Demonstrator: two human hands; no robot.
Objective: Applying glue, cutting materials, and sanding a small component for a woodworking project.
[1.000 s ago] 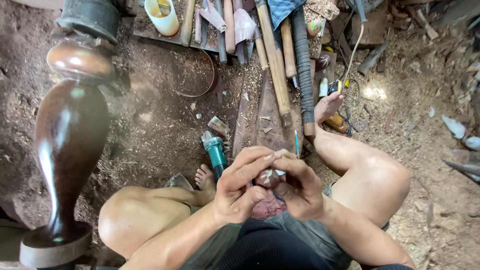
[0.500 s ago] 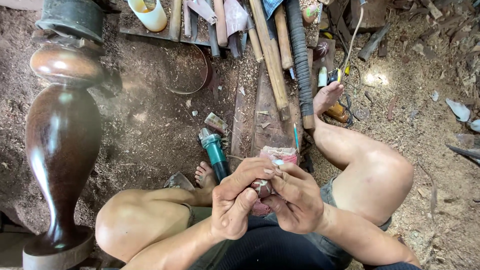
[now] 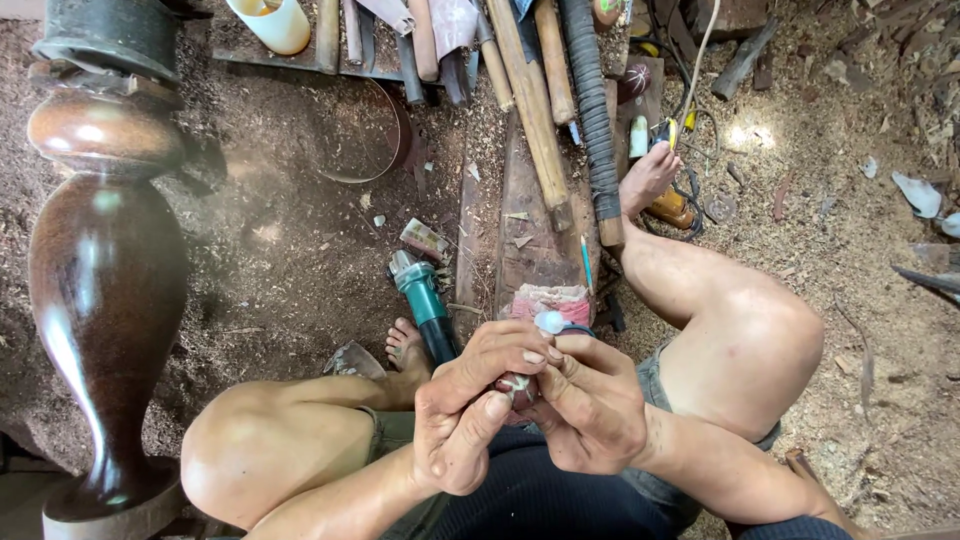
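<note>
My left hand and my right hand meet in front of my lap, fingers curled around a small whitish object pinched between them; most of it is hidden. A small pale rounded piece shows just above my right fingers. I sit on the ground with my knees spread. A teal angle grinder lies by my left foot, just beyond my hands. A pink and white cloth-wrapped block sits on a wooden plank ahead.
A large dark turned wooden post stands at the left. Several wooden tool handles and a ribbed black handle lie ahead. A cream cup sits top left. Sawdust covers the ground; a cable runs at the upper right.
My hands have dropped slightly toward my lap and stayed together on the small object. The view has shifted a little downward.
</note>
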